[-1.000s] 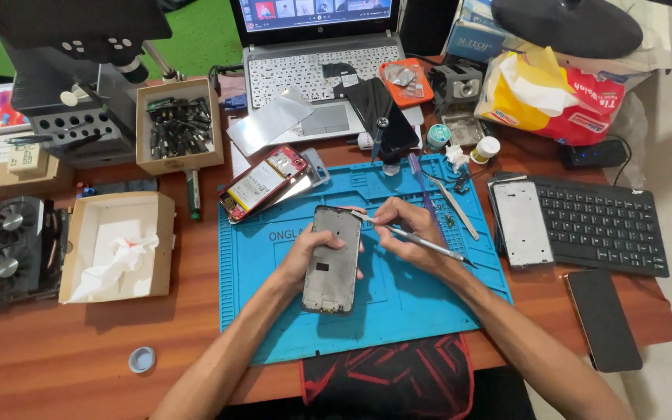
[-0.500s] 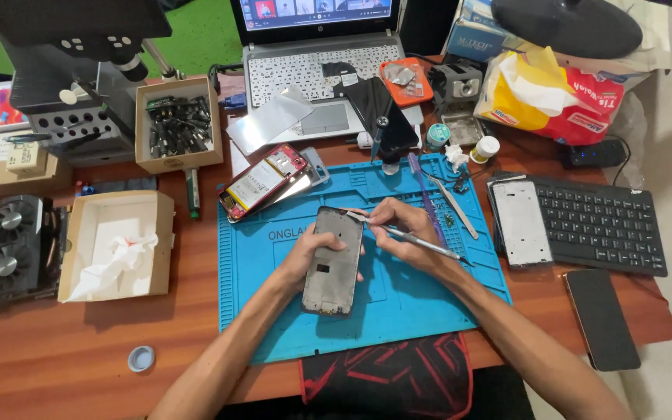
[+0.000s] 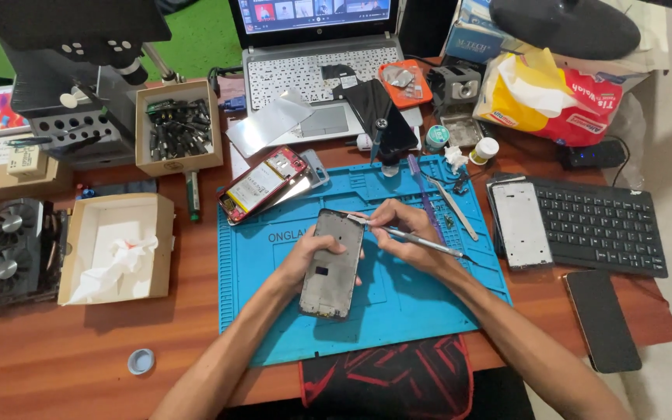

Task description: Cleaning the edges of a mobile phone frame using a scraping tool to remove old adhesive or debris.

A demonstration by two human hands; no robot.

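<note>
Little change since earlier: our left hand (image 3: 310,254) still grips phone frame (image 3: 332,263), right hand (image 3: 400,229) pinches tool (image 3: 418,240). Red-yellow tissue pack (image 3: 558,97) far right.

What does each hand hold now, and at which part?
The left hand holds the phone frame by its left edge. The right hand holds a thin metal tool near its front end, tip at the frame's top edge.

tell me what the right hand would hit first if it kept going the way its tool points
The right hand aims its thin metal tool up-left, tip at the phone frame. Beyond it, probably the opened red phone; depth is unclear.
</note>
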